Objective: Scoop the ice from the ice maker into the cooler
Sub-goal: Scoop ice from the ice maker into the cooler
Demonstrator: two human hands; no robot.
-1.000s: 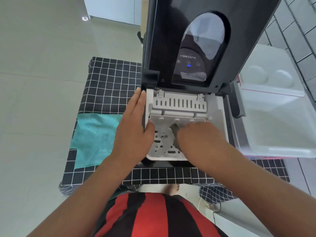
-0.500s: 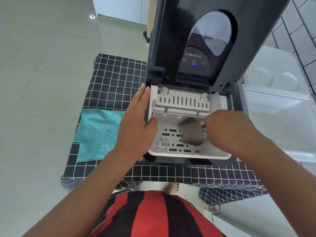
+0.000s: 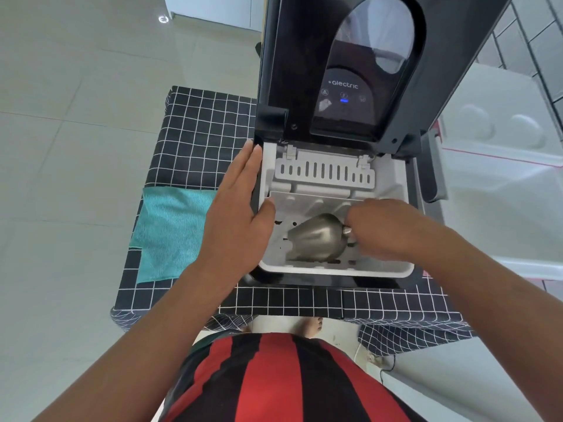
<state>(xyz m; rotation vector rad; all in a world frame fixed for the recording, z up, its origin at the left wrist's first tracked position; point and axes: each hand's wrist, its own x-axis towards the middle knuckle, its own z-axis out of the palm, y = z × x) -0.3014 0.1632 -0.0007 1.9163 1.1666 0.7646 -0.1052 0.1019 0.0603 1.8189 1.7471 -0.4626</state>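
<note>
A person's right hand grips the handle of a smooth, rounded metal scoop, fingers curled round it, inside the ice maker and its slotted white plastic basket. The left hand lies flat, fingers straight and together, on the rim. No ice is clearly visible; it would likely be slippery and light. The white cooler stands open beside.

Bright, even daylight; soft shadows. Glare spots the glossy floor far left and the ice maker's raised lid. Wide-angle bending warps the edges; slight softness throughout.
</note>
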